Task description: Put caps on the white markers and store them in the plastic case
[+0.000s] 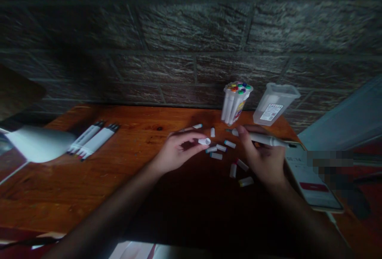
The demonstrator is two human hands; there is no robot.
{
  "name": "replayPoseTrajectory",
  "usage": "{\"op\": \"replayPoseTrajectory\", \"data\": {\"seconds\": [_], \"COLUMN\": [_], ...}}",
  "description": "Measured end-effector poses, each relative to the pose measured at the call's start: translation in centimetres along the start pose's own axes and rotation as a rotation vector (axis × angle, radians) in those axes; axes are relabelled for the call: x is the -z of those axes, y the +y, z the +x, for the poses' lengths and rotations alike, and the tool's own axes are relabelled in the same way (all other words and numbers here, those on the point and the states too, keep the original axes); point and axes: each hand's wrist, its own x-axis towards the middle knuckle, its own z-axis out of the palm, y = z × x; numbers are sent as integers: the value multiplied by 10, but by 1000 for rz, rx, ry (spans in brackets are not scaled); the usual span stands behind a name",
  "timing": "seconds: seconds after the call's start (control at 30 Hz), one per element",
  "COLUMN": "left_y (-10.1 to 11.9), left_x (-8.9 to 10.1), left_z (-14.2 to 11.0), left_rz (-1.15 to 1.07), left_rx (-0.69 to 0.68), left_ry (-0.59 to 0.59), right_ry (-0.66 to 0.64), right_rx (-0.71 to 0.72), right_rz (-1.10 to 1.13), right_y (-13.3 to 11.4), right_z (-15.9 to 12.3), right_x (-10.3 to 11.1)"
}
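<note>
The right hand (265, 157) grips a white marker (262, 139) over the table's (134, 135) right side, bare nib pointing left, while the left hand (176, 151) pinches a white cap (204, 141) by its sides, a hold that seems to leave its hollow end exposed. Loose caps (216, 156) lie scattered between the hands, probably for easy reach. Beyond, at far right, a translucent holder (239, 110) keeps colour-ended markers (234, 91) bunched upright, beside a labelled translucent container (276, 102).
</note>
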Motion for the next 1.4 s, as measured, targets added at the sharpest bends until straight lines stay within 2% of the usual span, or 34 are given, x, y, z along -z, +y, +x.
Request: {"op": "replayPoseTrajectory", "data": {"seconds": [0.1, 0.27, 0.37, 0.67, 0.77, 0.83, 0.93, 1.07, 1.17, 1.23, 1.4], "left_y": [-5, -13, -12, -12, -17, -17, -4, 28, 42, 44, 36], "left_x": [1, 6, 9, 12, 14, 18, 23, 13, -4, -15, -27], "left_z": [-1, -2, -3, -3, -7, -2, 30, 106, 157, 177, 189], "left_rz": [15, 193, 275, 338, 338, 309, 321, 506, 525, 534, 539], "left_rx": [19, 34, 74, 213, 249, 224, 159, 54, 28, 31, 29], "left_ry": [-79, -445, -548, -541, -498, -423, -258, -78, -108, -163, -273], "right_ry": [21, 37, 27, 105, 138, 170, 230, 286, 303, 316, 330], "right_rx": [-109, -353, -449, -610, -639, -668, -692, -701, -703, -698, -689], "right_rz": [97, 233, 291, 359, 378, 393, 416, 478, 508, 515, 531], "right_y": [0, 4, 4, 5, 13, 19, 26, 27, 27, 29, 34], "right_z": [0, 4, 7, 13, 12, 13, 15, 20, 22, 22, 24], "right_x": [-3, -4, -4, -8, -9, -9, -8, -4, -2, -2, -3]}}
